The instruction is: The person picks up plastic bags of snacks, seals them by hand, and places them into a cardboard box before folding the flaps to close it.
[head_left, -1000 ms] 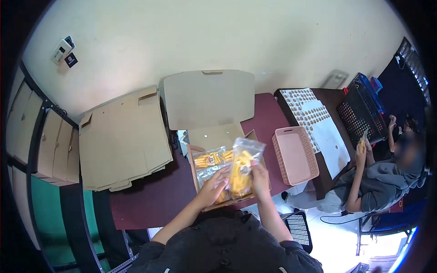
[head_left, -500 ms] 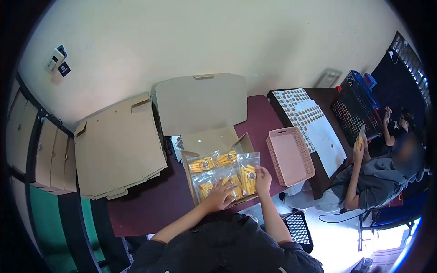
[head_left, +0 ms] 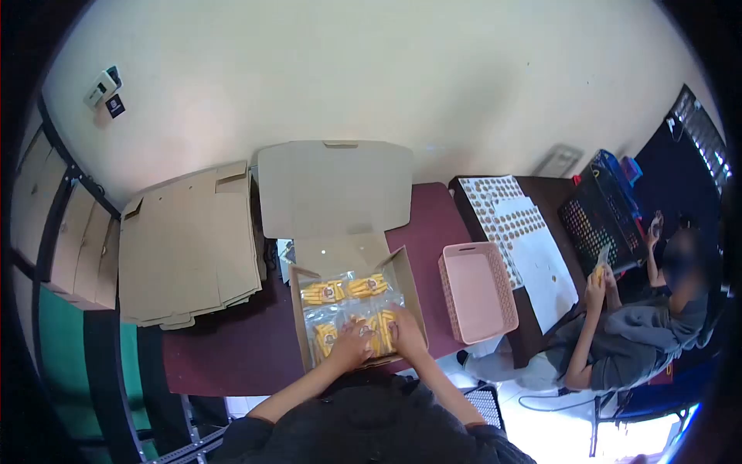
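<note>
An open cardboard box [head_left: 304,309] holds several clear bags of yellow stick-shaped snacks, each with a round label. Two bags, one of them this back-left bag [head_left: 322,292], lie along the back of the box. My left hand [head_left: 352,346] rests with fingers spread on the front bags, beside the front-left bag [head_left: 325,337]. At the box's right side, my right hand [head_left: 407,332] has its fingers curled over the edge of the front-right bag [head_left: 387,325]. Part of that bag is hidden beneath the fingers.
Flattened cardboard boxes [head_left: 189,247] are stacked left on the maroon table [head_left: 224,352]. A pink basket [head_left: 479,294] stands right of the box, near sticker sheets [head_left: 502,209] and a black crate [head_left: 599,213]. Another person [head_left: 618,340] sits at right holding a bag.
My right hand has brought the front-right bag down and left, inside the box. My left hand stays on the front bags. The whole view has shifted slightly.
</note>
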Demonstrator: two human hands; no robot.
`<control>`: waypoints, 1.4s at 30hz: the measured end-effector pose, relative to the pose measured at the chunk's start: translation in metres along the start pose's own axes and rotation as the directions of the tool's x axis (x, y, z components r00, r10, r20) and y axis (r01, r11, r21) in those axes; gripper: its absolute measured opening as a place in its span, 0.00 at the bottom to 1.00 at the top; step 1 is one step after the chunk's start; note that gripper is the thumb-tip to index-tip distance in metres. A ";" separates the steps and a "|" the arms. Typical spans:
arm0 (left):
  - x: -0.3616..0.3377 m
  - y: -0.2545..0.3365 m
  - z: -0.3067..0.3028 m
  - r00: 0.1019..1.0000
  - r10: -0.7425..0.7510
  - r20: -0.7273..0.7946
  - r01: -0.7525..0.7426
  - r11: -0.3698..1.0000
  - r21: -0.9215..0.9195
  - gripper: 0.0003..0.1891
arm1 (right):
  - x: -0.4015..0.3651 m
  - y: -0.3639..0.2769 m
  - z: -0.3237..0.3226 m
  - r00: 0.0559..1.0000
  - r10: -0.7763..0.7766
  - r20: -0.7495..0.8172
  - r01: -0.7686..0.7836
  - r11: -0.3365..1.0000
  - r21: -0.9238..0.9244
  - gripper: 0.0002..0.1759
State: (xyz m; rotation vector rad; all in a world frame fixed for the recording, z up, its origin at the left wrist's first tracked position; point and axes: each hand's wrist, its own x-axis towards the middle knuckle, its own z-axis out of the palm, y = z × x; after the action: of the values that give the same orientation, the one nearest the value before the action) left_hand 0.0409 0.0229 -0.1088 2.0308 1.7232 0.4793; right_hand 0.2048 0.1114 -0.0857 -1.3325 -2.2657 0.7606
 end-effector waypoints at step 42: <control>0.032 -0.051 -0.037 0.821 -0.488 -0.297 0.486 0.870 -0.086 0.28 | 0.098 0.018 0.025 0.793 -0.542 0.278 0.559 0.829 0.024 0.27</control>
State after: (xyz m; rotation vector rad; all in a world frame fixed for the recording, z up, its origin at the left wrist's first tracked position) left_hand -0.0157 0.0653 -0.1050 1.4683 2.3299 0.6490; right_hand 0.1563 0.1985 -0.1100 -0.5305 -2.7160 0.6940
